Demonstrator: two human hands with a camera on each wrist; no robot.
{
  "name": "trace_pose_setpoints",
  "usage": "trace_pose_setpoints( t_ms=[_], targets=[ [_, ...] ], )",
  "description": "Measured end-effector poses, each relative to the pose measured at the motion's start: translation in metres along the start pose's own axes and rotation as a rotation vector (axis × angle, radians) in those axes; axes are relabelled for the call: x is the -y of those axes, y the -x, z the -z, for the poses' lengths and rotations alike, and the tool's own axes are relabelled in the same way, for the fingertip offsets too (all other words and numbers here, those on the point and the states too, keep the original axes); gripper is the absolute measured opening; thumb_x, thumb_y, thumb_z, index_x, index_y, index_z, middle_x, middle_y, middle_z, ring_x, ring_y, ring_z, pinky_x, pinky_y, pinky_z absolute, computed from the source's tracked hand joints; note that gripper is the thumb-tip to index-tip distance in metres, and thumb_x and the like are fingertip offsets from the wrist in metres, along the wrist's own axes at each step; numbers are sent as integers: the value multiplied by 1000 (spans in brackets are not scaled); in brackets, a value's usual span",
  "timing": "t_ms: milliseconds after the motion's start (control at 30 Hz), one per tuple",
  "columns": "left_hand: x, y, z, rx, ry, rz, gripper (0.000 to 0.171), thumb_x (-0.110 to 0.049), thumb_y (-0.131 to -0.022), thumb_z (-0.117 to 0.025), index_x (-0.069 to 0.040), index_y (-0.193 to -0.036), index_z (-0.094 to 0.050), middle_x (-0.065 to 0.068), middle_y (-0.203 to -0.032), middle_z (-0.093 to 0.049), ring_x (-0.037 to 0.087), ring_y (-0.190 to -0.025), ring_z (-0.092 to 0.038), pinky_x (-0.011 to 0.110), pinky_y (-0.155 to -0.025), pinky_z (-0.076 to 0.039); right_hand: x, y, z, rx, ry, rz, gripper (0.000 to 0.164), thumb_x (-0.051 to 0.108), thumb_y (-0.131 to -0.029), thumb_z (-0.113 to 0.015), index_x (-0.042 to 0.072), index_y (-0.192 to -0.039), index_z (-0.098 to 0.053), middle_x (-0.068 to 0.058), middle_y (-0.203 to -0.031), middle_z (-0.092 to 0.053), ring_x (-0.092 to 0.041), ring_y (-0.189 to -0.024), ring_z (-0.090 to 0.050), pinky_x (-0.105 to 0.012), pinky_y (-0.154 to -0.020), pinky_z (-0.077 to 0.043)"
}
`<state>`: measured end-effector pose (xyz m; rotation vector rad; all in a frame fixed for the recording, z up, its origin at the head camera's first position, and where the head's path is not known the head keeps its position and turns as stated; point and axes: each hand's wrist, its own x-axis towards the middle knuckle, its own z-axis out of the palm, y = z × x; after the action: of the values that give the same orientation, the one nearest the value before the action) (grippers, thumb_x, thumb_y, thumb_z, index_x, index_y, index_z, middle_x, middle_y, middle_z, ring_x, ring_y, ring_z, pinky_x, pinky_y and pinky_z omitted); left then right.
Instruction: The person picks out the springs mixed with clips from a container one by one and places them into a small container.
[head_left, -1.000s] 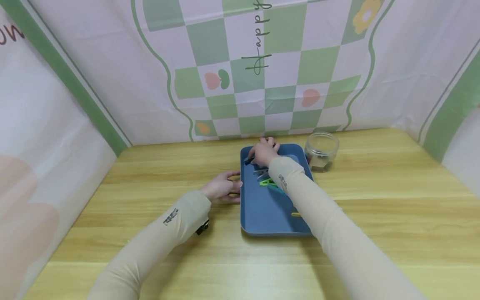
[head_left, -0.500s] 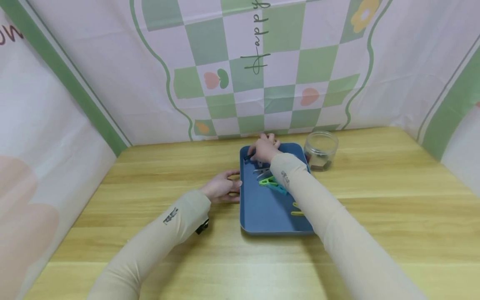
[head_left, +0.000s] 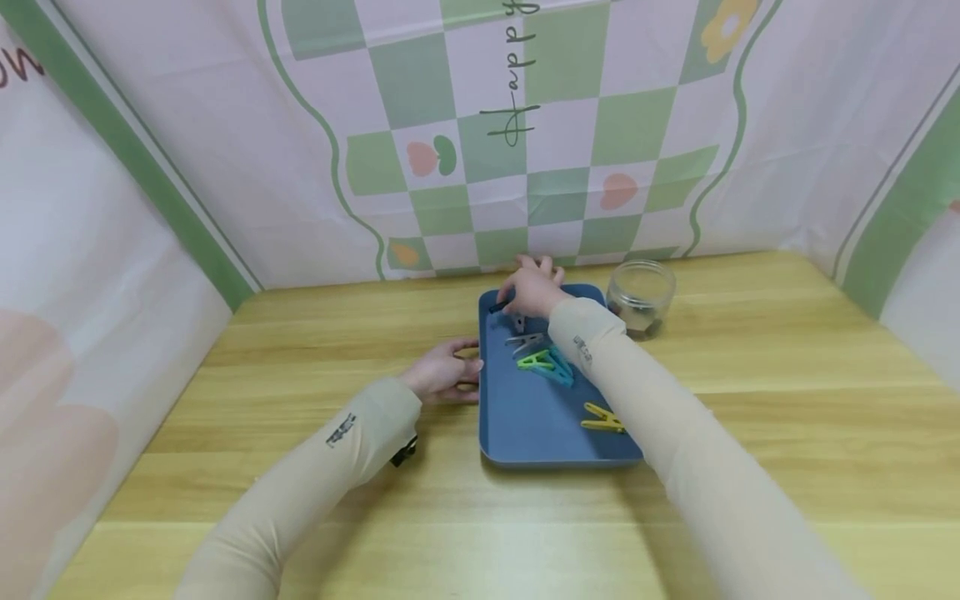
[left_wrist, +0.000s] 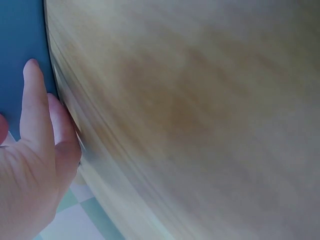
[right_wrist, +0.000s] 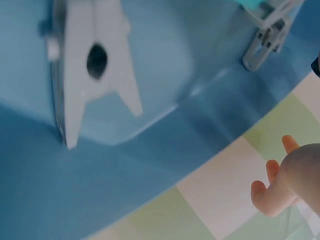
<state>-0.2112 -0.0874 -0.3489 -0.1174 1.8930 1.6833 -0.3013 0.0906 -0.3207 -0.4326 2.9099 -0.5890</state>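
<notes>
My right hand [head_left: 534, 292] is over the far left corner of the blue tray [head_left: 517, 425], with thumb and fingers pinching a small black clip [head_left: 498, 307]. Other fingers of that hand spread out past the tray's far rim. Just below lie grey clothespins [head_left: 525, 340], one of them large in the right wrist view as a grey clothespin [right_wrist: 95, 65]. Nearer to me are a green clothespin [head_left: 534, 361], a teal clothespin [head_left: 558, 375] and a yellow clothespin [head_left: 602, 418]. My left hand [head_left: 444, 372] rests against the tray's left side, its fingers fairly straight.
A clear jar [head_left: 641, 300] with some dark pieces inside stands beside the tray's far right corner. Behind the wooden table [head_left: 337, 333] hangs a checked cloth [head_left: 495, 208]. My right forearm crosses over the tray's right edge.
My right hand has shifted slightly away from me and to the right, the black clip moving a little with it. The forearm's shift uncovers more of the yellow clothespin. My left hand stays put.
</notes>
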Motion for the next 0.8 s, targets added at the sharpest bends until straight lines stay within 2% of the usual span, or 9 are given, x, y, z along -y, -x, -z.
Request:
trace_pose_setpoints(
  t_ms=[467, 800],
  targets=[
    [-2, 0, 1, 5, -7, -2, 52, -7, -100, -45, -14, -149, -28, 19, -119, -61, 23, -100, -62, 33, -76, -55, 11, 14, 24, -31, 17, 91, 14, 21, -85, -72, 18, -98, -75, -12, -158, -12, -43, -139, 0, -62, -106, -3],
    [0, -1, 0, -5, -1, -6, 53, -5, -99, -47, -12, -148, -29, 19, -117, -61, 21, -96, -63, 33, -75, -56, -1, 29, 42, -54, -6, 118, 19, 20, -86, -71, 15, -103, -73, -14, -157, -12, -46, -138, 0, -64, -104, -3]
  ],
)
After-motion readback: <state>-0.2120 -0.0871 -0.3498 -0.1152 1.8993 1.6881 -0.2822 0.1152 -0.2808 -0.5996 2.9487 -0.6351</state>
